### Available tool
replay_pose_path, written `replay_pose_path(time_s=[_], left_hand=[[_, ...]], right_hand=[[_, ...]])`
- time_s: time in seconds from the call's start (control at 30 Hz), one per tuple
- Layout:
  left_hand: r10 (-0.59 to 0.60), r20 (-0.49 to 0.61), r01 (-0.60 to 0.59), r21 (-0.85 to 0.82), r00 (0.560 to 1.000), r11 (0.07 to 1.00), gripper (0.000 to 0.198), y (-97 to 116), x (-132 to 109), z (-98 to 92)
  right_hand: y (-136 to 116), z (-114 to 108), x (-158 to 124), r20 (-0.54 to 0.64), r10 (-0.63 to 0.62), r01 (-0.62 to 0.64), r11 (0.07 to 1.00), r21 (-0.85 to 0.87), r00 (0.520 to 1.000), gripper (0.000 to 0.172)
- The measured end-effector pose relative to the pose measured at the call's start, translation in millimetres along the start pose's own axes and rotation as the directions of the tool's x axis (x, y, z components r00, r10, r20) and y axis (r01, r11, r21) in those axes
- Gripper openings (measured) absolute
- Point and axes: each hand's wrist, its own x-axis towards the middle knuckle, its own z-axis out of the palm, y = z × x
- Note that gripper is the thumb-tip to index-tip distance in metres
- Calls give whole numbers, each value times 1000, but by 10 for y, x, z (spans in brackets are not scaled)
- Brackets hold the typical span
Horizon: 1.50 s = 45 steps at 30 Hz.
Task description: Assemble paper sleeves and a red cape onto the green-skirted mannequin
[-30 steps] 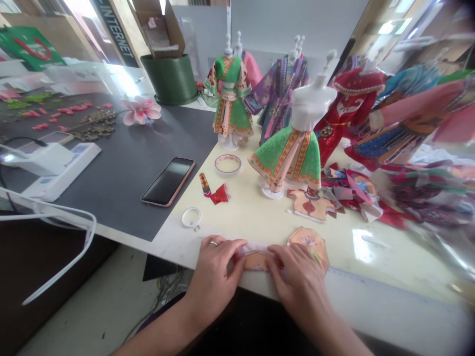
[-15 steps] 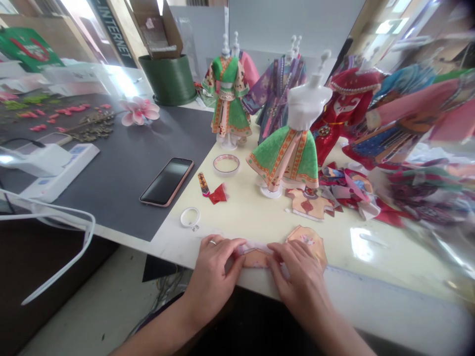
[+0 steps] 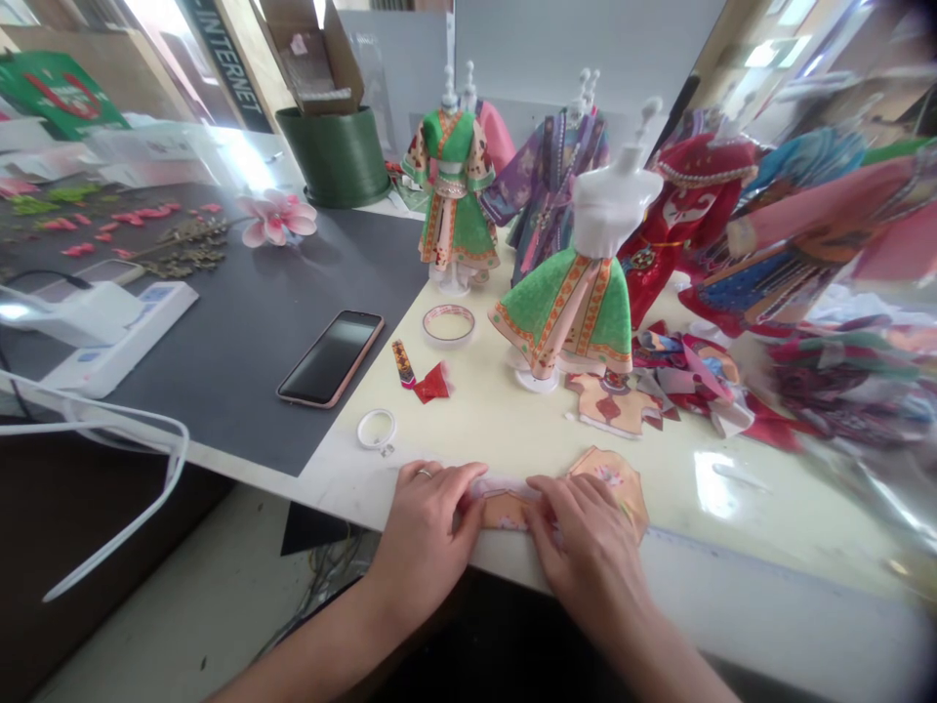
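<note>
Both hands press on a small orange paper garment piece (image 3: 505,508) lying at the near edge of the cream table (image 3: 483,420). My left hand (image 3: 428,532), a ring on one finger, pinches the piece's left end with closed fingers. My right hand (image 3: 590,552) holds down its right end, covering part of a rounded orange panel (image 3: 619,480). Behind stands a white mannequin (image 3: 611,210) wearing a green and orange paper skirt (image 3: 567,312).
A phone (image 3: 331,357) lies on the dark mat (image 3: 241,322). A tape roll (image 3: 449,323), a white ring (image 3: 377,430), red paper scraps (image 3: 431,384) and loose paper garments (image 3: 659,386) sit nearby. Dressed mannequins (image 3: 454,186) stand behind. A green pot (image 3: 337,156) is at the back.
The hands have barely shifted on the orange piece; the view has wobbled slightly.
</note>
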Motion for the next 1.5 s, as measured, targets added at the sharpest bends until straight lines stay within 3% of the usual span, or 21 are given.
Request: replay_pose_path(time_s=[0.47, 0.63, 0.8, 1.27, 1.4, 1.5], left_hand=[[42, -37, -41, 41, 998, 998, 25, -3, 16, 40], [40, -32, -38, 44, 999, 998, 21, 9, -2, 31], [23, -26, -22, 38, 999, 999, 23, 11, 1, 22], [34, -51, -33, 5, 998, 999, 25, -26, -14, 26], [37, -118, -43, -51, 992, 998, 20, -58, -45, -4], [24, -103, -25, -4, 994, 1000, 12, -61, -35, -26]], right_hand=[[39, -32, -29, -55, -5, 3, 1000, -26, 998, 17], [-74, -39, -26, 85, -129, 119, 986, 116, 988, 25], [-127, -10, -9, 198, -177, 149, 977, 151, 964, 28], [-180, 19, 3, 235, -165, 156, 986, 55, 958, 26], [-179, 34, 3, 224, -157, 149, 987, 54, 962, 26], [-174, 43, -10, 228, -151, 142, 988, 56, 962, 27]])
